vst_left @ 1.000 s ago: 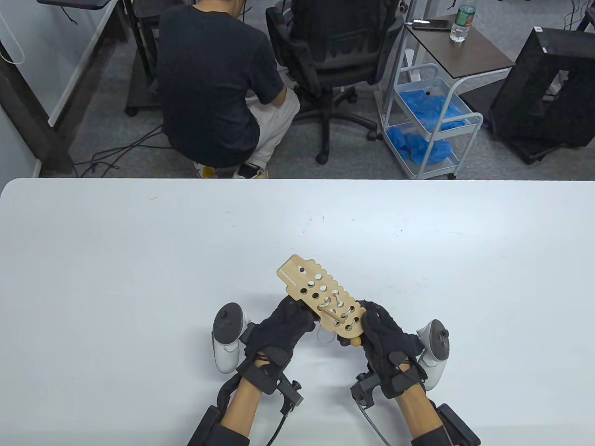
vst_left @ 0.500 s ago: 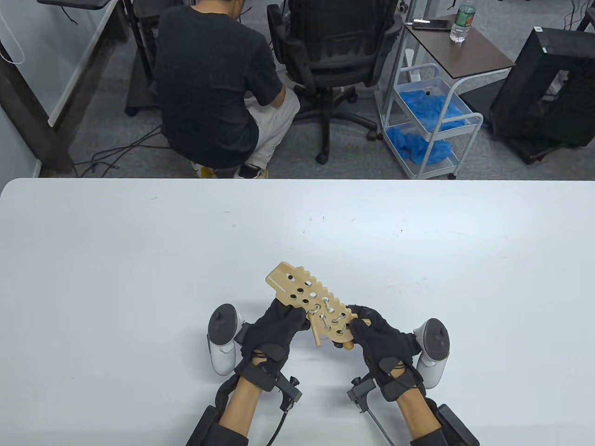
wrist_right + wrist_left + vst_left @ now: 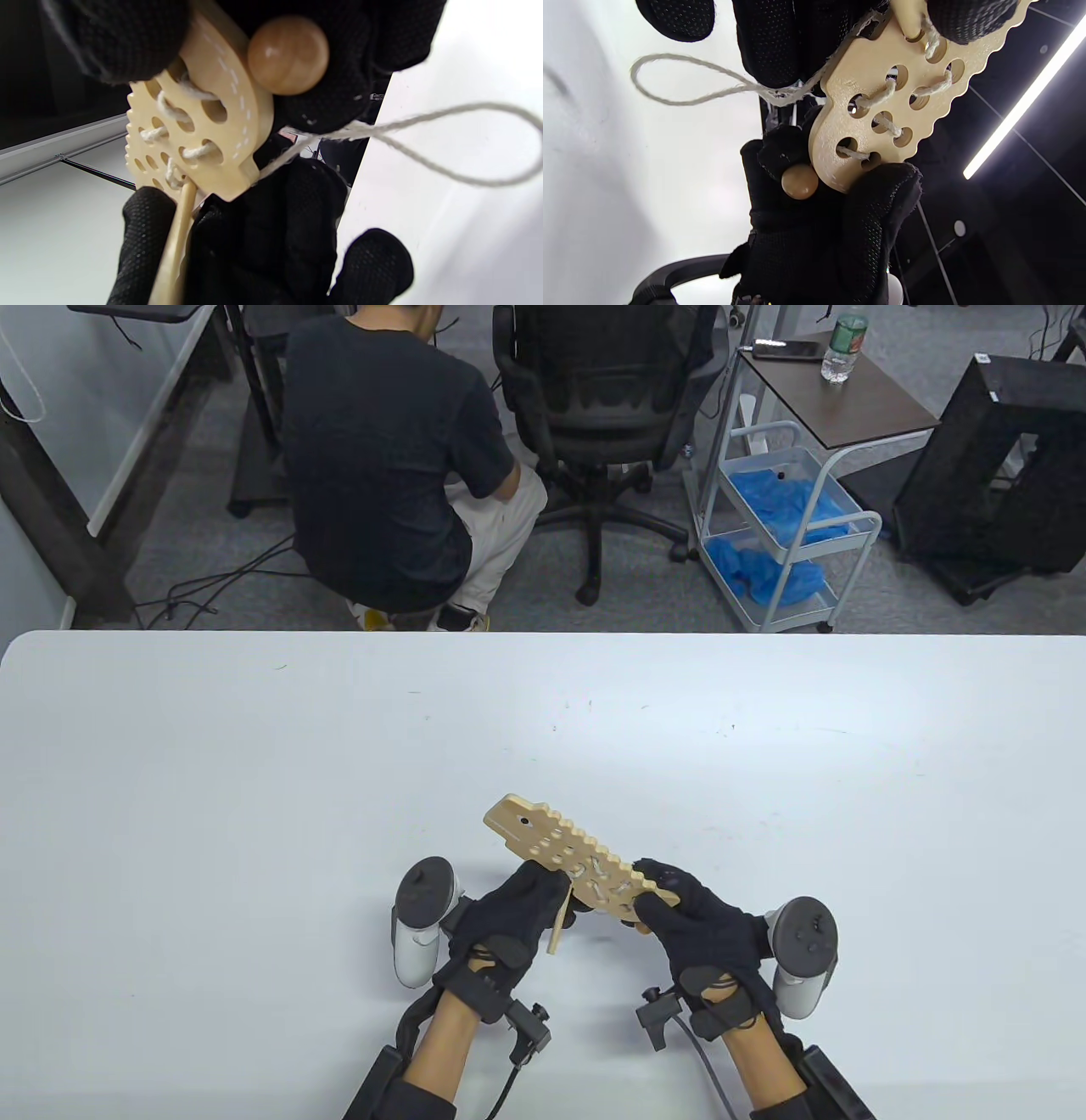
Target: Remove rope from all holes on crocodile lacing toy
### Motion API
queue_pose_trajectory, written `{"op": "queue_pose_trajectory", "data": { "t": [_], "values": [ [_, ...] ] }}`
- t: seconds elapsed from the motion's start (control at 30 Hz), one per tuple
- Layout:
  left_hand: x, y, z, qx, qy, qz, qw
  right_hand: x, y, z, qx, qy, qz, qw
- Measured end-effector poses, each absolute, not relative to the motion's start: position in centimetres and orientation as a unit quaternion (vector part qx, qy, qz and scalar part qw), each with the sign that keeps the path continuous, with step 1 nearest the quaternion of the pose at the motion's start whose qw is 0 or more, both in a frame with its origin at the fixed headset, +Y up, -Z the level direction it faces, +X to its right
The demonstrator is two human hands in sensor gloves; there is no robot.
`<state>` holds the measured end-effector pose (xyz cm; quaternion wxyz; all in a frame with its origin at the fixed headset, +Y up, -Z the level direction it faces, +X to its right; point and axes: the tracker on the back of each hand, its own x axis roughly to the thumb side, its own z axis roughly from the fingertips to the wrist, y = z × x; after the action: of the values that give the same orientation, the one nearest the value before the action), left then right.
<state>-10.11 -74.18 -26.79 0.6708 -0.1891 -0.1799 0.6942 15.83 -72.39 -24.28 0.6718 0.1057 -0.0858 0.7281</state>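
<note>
Above the near middle of the white table [image 3: 254, 780], the wooden crocodile lacing toy [image 3: 570, 861] was held off the surface, tilted, with its free end pointing up and to the left in the table view. The end nearer the person was gripped by the right hand [image 3: 700, 929], whose fingers [image 3: 878, 199] were closed around the rounded tip of the board, as the left wrist view showed. A white rope [image 3: 882, 95] was seen laced through several holes near that end, crossing between neighbouring holes, while the holes toward the far end were seen without rope. A loose loop of the rope [image 3: 466, 140] hung from under the board over the table. A round wooden bead [image 3: 288, 55] was seen just beside the rounded tip, against the gloved right palm. A wooden lacing stick [image 3: 557, 923] was held by the left hand [image 3: 509, 920], its fingers [image 3: 144, 237] wrapped around it at the board's near edge, the stick pointing down toward the person. Trackers were strapped to both hands. Beyond the table, a seated person in a black shirt [image 3: 382, 458], an office chair [image 3: 607, 398] and a cart with blue material [image 3: 785, 526] were visible.
</note>
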Motion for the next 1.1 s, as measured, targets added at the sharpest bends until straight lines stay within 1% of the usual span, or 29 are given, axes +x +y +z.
{"op": "queue_pose_trajectory", "data": {
  "t": [0.07, 0.13, 0.2, 0.33, 0.5, 0.7, 1.1],
  "values": [
    [-10.2, -74.0, -26.8, -0.181, -0.173, 0.680, 0.689, 15.8, -72.3, -24.2, 0.110, -0.088, 0.733, 0.665],
    [-10.4, -73.7, -26.8, -0.160, -0.165, 0.650, 0.724, 15.7, -72.2, -24.1, 0.111, -0.091, 0.738, 0.659],
    [-10.4, -73.4, -26.8, -0.150, -0.159, 0.631, 0.744, 15.7, -72.2, -24.1, 0.110, -0.095, 0.745, 0.651],
    [-10.4, -73.3, -26.7, -0.142, -0.155, 0.622, 0.755, 15.8, -72.1, -24.1, 0.108, -0.104, 0.747, 0.647],
    [-10.9, -73.1, -26.6, -0.108, -0.127, 0.582, 0.796, 16.0, -72.1, -24.0, 0.090, -0.117, 0.755, 0.639],
    [-11.1, -72.8, -26.6, -0.082, -0.114, 0.566, 0.813, 16.3, -72.2, -24.1, 0.073, -0.119, 0.750, 0.646],
    [-11.1, -72.5, -26.5, -0.065, -0.105, 0.534, 0.836, 16.7, -72.2, -24.0, 0.045, -0.127, 0.754, 0.643]
  ]
}}
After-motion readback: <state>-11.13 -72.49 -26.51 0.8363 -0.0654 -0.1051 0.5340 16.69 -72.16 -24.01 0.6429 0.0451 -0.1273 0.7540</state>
